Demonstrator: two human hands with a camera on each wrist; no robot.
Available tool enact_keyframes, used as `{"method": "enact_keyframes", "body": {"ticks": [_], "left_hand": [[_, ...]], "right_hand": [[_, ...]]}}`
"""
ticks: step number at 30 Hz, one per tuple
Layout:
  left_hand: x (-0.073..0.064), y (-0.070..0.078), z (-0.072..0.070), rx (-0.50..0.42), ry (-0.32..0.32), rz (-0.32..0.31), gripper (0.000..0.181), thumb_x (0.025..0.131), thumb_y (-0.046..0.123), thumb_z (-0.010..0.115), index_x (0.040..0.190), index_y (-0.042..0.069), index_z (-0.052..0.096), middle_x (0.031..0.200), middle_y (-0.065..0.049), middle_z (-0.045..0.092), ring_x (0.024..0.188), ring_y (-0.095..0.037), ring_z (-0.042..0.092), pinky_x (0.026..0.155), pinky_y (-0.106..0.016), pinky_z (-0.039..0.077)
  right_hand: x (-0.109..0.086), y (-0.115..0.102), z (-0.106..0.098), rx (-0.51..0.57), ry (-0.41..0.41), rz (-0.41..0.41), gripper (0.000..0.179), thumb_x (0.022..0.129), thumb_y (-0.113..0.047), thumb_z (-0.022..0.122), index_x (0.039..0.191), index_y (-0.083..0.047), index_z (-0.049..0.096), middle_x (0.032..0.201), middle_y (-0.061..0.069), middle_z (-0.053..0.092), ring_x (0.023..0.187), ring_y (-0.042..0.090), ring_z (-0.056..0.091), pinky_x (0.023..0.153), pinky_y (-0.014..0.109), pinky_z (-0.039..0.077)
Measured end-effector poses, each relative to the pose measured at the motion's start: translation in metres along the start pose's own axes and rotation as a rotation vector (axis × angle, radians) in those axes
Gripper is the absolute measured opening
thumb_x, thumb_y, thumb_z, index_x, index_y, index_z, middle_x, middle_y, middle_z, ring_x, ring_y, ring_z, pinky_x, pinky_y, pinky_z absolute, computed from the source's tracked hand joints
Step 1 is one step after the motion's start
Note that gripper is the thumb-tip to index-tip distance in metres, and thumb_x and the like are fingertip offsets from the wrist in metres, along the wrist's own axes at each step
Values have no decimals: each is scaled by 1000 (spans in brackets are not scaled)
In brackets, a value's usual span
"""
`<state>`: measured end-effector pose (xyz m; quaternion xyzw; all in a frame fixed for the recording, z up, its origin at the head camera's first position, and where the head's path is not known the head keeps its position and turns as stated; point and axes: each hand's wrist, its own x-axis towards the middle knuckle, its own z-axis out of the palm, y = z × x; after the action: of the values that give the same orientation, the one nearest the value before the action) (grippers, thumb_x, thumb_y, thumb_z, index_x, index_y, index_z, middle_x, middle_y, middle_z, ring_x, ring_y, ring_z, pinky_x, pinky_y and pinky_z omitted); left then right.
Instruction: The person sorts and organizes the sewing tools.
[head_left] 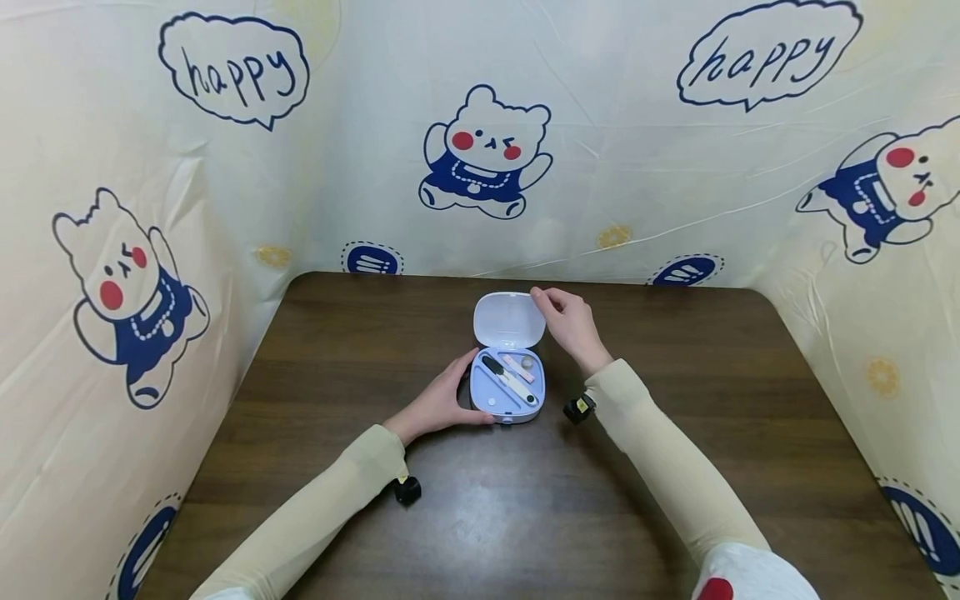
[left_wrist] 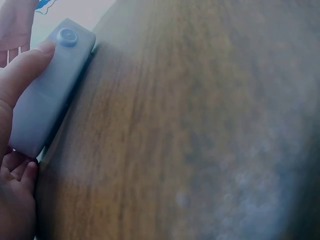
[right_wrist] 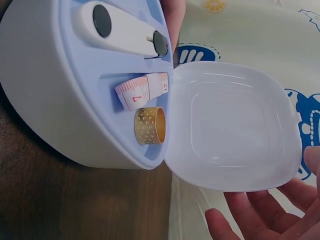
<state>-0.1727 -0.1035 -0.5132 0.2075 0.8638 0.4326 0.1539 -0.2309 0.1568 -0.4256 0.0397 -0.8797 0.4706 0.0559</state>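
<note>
A sewing box [head_left: 491,408] in pale blue and white sits on the table with its hinged white lid [head_left: 510,319] raised. Its blue tray holds white thread snips [right_wrist: 120,30], a rolled tape measure [right_wrist: 135,92] and a gold dimpled thimble [right_wrist: 146,126]. My left hand [head_left: 438,398] grips the box from the left. In the left wrist view its thumb [left_wrist: 27,70] lies on the front wall beside a round button [left_wrist: 67,37]. My right hand [head_left: 573,325] is at the lid's right edge, its relaxed fingers [right_wrist: 270,210] partly hidden behind the lid; its thumb tip [right_wrist: 312,157] stays beside the rim.
The brown wooden table [head_left: 480,517] extends around the box on every side. A printed cloth [head_left: 637,150] with bears and lettering hangs behind the table and along both sides. A small black wrist camera [head_left: 579,408] sits under the right forearm, another camera [head_left: 407,490] under the left.
</note>
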Motion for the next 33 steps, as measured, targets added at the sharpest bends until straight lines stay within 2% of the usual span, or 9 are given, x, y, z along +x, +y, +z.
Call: {"method": "enact_keyframes", "body": {"ticks": [8, 17, 27, 33], "left_hand": [[0, 0, 1, -1, -1, -6, 122, 76, 53, 91, 167, 16, 18, 170, -12, 25, 155, -30, 28, 123, -53, 27], [1, -1, -1, -7, -1, -3, 121, 76, 54, 90, 167, 17, 19, 170, -13, 26, 155, -31, 28, 123, -55, 27], [1, -1, 0, -20, -3, 3, 122, 76, 54, 91, 167, 15, 19, 169, -13, 27, 154, -31, 30, 123, -54, 27], [1, -2, 1, -25, 5, 11, 121, 76, 52, 92, 167, 15, 20, 168, -13, 28, 153, -30, 31, 123, -54, 27]], "right_hand": [[-5, -1, -3, 16, -47, -7, 41, 107, -42, 58, 118, -6, 75, 110, 14, 74, 95, 29, 61, 82, 39, 50], [-17, -2, -14, 39, -138, -48, 38, 107, -39, 60, 122, -7, 72, 118, 13, 72, 103, 29, 63, 90, 44, 54], [-30, -5, -22, 52, -206, -40, 30, 105, -35, 65, 122, -11, 72, 121, 9, 72, 110, 28, 66, 100, 49, 54], [-37, -2, -24, 30, -232, -50, 30, 104, -36, 67, 124, -14, 73, 122, 6, 72, 110, 26, 66, 100, 48, 54]]}}
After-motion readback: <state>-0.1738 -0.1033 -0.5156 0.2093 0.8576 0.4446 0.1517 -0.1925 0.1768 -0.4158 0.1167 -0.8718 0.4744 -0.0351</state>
